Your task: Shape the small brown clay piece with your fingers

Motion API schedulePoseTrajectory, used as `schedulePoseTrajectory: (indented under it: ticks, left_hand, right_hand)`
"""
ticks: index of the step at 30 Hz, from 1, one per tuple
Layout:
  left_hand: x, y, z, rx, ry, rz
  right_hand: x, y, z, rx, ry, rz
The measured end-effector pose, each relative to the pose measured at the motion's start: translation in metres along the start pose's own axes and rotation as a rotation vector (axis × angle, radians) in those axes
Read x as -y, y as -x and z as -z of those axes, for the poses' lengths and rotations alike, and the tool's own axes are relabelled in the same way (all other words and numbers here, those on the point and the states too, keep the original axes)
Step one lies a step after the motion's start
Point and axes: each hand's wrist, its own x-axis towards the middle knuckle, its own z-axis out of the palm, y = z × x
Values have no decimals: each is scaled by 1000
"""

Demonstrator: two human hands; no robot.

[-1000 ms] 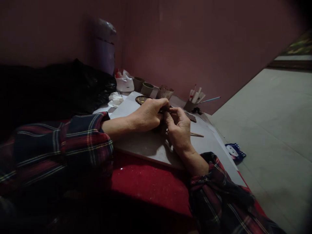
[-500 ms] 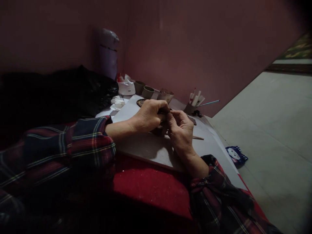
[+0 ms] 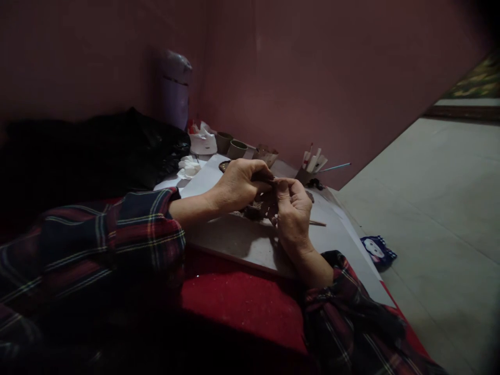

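Note:
Over a pale board (image 3: 222, 234), my left hand (image 3: 239, 183) and my right hand (image 3: 294, 214) meet with fingertips almost touching. Both pinch a small, thin piece of brown clay (image 3: 274, 180), mostly covered by the fingers. Beneath them, dark brown clay bits (image 3: 253, 211) lie on the board, partly hidden. A thin wooden stick (image 3: 317, 223) pokes out to the right of my right hand. Behind my left hand shows the edge of a dark round dish (image 3: 223, 165).
Along the wall stand small cups (image 3: 237, 149), a white tissue-filled container (image 3: 203, 141) and a holder with several tools (image 3: 303, 175). Crumpled tissue (image 3: 189, 167) lies by a black plastic bag (image 3: 136, 146). A purple cylinder (image 3: 175, 101) rises behind. Red cloth (image 3: 242, 302) borders the front.
My right hand has shifted slightly right and its thumb now points more upright. The fingertips have drawn a little apart, showing more of the brown clay between and below them.

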Motion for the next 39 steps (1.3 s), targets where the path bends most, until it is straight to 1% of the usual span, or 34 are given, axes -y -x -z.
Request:
schedulePoseTrajectory:
  ticks: [6, 9, 12, 14, 16, 18, 20, 23, 25, 27, 30, 33, 35, 39]
  left_hand:
    - [1, 2, 1, -21, -64, -23]
    - [1, 1, 1, -31, -31, -5]
    - [-2, 0, 0, -14, 107, 60]
    - [-7, 0, -1, 15, 210, 131]
    - [-11, 1, -1, 54, 296, 232]
    - [-13, 1, -1, 58, 297, 276]
    - [-13, 0, 0, 32, 272, 269]
    - [-12, -1, 1, -8, 234, 222]
    - [-11, -1, 1, -11, 214, 202]
    - [-10, -1, 2, -9, 228, 215]
    - [-7, 0, 4, -15, 375, 266]
    - [-4, 0, 6, 20, 543, 296]
    - [-5, 1, 7, 53, 589, 318]
    - [-12, 2, 8, 92, 588, 377]
  right_hand:
    - [6, 2, 0, 5, -2, -16]
    - [6, 1, -1, 14, -45, -31]
    - [5, -1, -2, -3, -59, -33]
    - [4, -2, -2, -31, -60, -32]
    - [2, -3, -2, -42, -68, -34]
    - [1, -2, -1, -33, -61, -31]
    - [0, -2, 1, -26, -30, -10]
    - [-1, -1, 2, -45, 24, 20]
    - [-2, -1, 2, -46, 41, 2]
    - [-3, -1, 1, -40, 45, 2]
    - [-4, -2, 1, -40, 33, 9]
    - [-3, -2, 2, -19, -35, -76]
    - [-1, -2, 2, 2, -89, -119]
    - [1, -1, 2, -6, -137, -120]
